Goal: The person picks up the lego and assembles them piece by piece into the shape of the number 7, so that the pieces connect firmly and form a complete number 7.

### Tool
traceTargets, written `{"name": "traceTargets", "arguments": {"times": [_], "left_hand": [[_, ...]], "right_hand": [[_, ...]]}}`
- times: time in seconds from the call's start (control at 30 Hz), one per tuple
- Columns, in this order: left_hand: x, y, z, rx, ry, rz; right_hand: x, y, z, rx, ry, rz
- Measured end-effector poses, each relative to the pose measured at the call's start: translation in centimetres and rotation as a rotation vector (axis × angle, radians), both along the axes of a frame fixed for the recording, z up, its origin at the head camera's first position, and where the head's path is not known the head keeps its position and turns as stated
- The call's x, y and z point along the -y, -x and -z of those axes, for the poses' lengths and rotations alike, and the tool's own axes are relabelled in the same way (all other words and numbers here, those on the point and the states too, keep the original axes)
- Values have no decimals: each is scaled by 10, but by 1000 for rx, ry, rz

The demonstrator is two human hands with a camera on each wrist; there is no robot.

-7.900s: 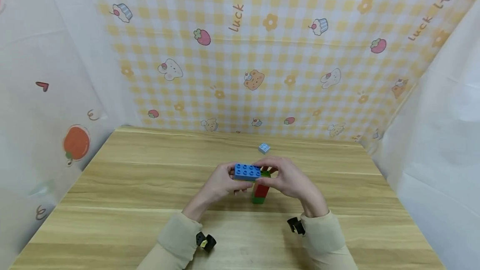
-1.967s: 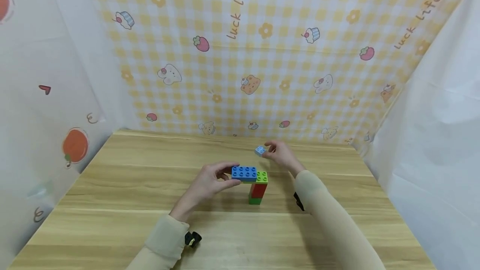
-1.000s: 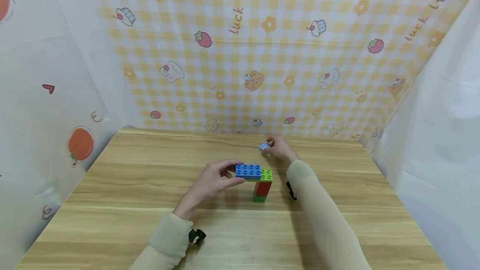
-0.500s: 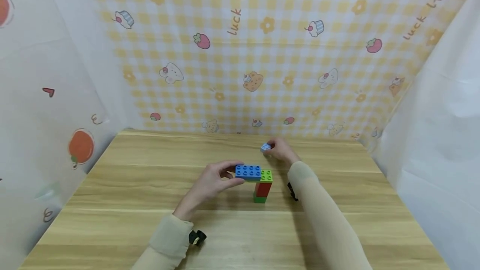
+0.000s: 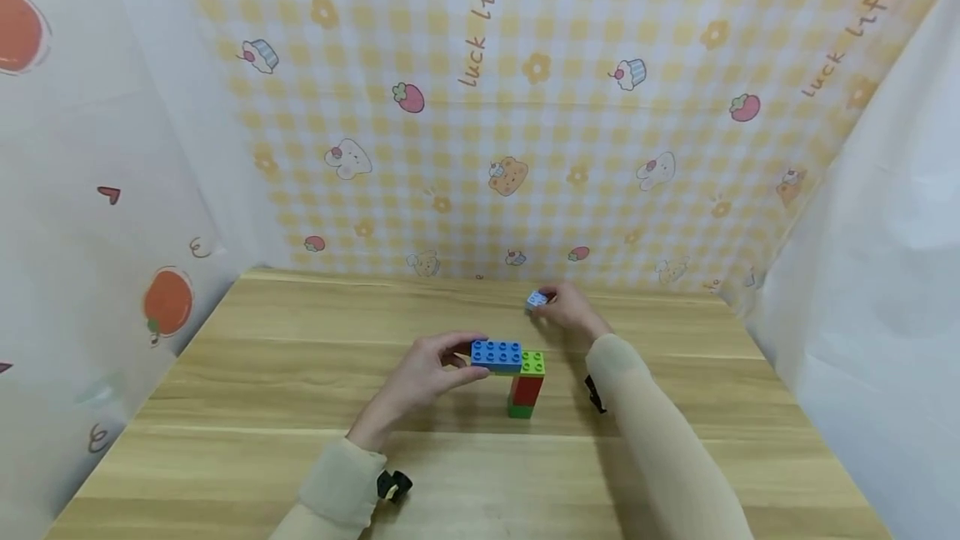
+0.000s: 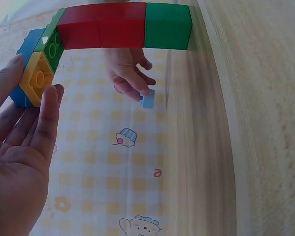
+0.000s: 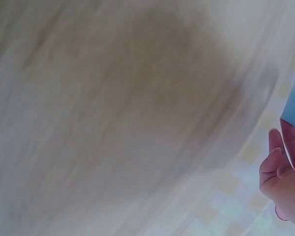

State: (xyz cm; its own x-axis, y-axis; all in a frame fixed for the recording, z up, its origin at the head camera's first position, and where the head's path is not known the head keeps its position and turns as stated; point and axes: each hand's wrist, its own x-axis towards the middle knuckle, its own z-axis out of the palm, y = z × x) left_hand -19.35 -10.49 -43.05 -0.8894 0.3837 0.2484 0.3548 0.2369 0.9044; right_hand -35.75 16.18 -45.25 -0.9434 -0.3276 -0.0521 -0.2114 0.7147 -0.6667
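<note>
In the head view my left hand [image 5: 423, 373] grips the left end of a blue eight-stud building block [image 5: 496, 355] between thumb and fingers. That block sits atop a column with a lime green block [image 5: 533, 363], red blocks [image 5: 527, 390] and a green block [image 5: 521, 411] at the bottom. From the left wrist view, a yellow block [image 6: 37, 78] shows under the blue one, beside my fingers. Farther back, my right hand [image 5: 568, 309] pinches a small light blue block [image 5: 536, 300], which the right wrist view shows at its right edge.
A wood-grain table [image 5: 337, 315] spreads under everything. Behind it hangs a yellow checked cloth [image 5: 450, 140] with printed cartoons; white sheets [image 5: 862, 257] close off both sides. Black wrist straps [image 5: 393, 486] sit at the sleeves.
My right hand left the column, reached back and took hold of the light blue block, which now looks slightly raised. My left hand stays on the blue block.
</note>
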Motion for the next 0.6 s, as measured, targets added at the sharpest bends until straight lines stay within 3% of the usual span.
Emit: {"name": "traceTargets", "arguments": {"times": [0.27, 0.6], "left_hand": [[-2, 0, 0, 5, 0, -5], [0, 1, 1, -6, -7, 7]], "right_hand": [[-6, -8, -15, -104, -37, -65], [-10, -23, -39, -152, -21, -133]]}}
